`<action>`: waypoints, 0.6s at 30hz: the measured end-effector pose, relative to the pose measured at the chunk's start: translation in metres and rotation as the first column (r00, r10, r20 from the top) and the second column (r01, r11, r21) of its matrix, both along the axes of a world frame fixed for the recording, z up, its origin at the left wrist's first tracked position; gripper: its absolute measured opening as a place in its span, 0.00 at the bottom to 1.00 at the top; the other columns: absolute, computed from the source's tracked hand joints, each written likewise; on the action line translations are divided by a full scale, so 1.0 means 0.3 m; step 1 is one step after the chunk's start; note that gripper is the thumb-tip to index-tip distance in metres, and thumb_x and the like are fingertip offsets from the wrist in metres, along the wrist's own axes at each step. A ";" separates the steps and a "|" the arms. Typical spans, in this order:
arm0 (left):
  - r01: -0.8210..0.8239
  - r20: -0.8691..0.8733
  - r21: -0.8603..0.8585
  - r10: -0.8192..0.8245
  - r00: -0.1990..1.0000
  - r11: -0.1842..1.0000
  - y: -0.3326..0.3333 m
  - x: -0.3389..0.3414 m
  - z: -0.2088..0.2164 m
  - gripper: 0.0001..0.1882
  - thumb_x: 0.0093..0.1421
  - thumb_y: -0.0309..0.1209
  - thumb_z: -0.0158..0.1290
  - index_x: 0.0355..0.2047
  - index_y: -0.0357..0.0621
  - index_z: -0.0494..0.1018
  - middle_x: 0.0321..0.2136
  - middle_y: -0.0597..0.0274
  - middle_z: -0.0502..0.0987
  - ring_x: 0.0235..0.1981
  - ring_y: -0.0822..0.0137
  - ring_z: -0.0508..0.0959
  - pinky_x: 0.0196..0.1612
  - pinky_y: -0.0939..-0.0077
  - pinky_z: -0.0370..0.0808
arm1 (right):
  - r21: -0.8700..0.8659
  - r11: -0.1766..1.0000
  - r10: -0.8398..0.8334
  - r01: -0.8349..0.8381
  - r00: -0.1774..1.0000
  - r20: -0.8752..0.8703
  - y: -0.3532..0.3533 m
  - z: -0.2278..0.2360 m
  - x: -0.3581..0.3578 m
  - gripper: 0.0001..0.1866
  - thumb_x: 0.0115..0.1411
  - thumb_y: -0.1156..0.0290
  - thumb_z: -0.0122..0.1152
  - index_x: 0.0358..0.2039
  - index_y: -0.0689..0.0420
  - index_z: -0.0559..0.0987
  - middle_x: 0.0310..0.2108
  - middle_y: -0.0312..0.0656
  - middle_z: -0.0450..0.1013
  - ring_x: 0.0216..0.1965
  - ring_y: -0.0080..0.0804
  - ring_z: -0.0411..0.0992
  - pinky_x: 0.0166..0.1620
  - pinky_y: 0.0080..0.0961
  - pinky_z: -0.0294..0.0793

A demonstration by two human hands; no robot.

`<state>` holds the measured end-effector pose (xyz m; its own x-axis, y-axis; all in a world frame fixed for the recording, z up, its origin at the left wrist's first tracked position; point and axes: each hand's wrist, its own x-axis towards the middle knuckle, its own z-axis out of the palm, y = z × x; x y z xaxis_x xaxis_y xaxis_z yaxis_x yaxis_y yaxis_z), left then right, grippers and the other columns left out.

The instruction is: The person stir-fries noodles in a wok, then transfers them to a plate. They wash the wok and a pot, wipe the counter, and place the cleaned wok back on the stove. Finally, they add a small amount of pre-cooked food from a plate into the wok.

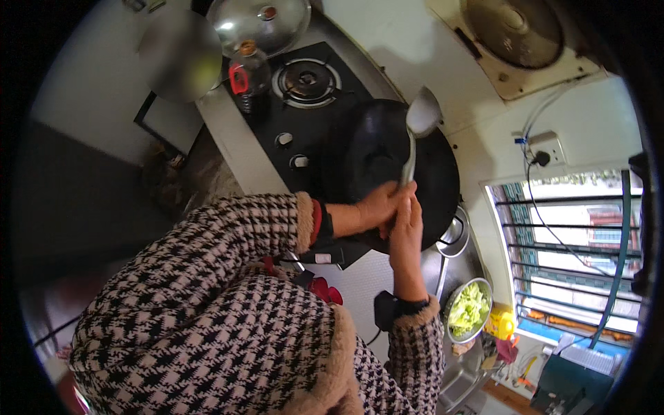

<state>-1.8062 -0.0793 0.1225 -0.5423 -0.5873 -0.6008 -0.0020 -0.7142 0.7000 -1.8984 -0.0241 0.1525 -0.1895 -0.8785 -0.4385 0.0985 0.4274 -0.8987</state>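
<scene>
A metal ladle (424, 113) is held over a large black wok (366, 131), its round bowl pointing up past the far right rim. My left hand (377, 206) is closed round the lower part of its handle. Pressed against the same handle from the right is my right hand (406, 232), fingers together; the handle's end is hidden between the two hands. The wok sits on a black gas hob (273, 124) and its dark inside shows no food that I can make out.
Left of the wok stand a glass bottle (250, 76) with dark liquid, a bare burner (306, 81) and a large metal lid (266, 24). To the right are a small metal pot (453, 235), a bowl of chopped green leaves (468, 310), a sink (460, 380) and a barred window (567, 242).
</scene>
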 end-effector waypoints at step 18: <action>0.678 0.813 -0.544 0.110 0.572 0.495 -0.004 0.591 -0.339 0.19 0.59 0.30 0.52 0.50 0.40 0.67 0.38 0.50 0.70 0.39 0.51 0.73 0.41 0.61 0.71 | 0.563 0.626 0.778 -0.540 0.375 -0.505 0.073 0.067 -0.522 0.17 0.59 0.63 0.55 0.43 0.62 0.78 0.24 0.47 0.76 0.22 0.42 0.73 0.28 0.31 0.71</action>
<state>-1.6289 -0.0805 0.0209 -0.4309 -0.8681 -0.2463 -0.8083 0.2500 0.5331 -2.0551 -0.0023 0.1725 0.0728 -0.7240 -0.6860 -0.8712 0.2887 -0.3971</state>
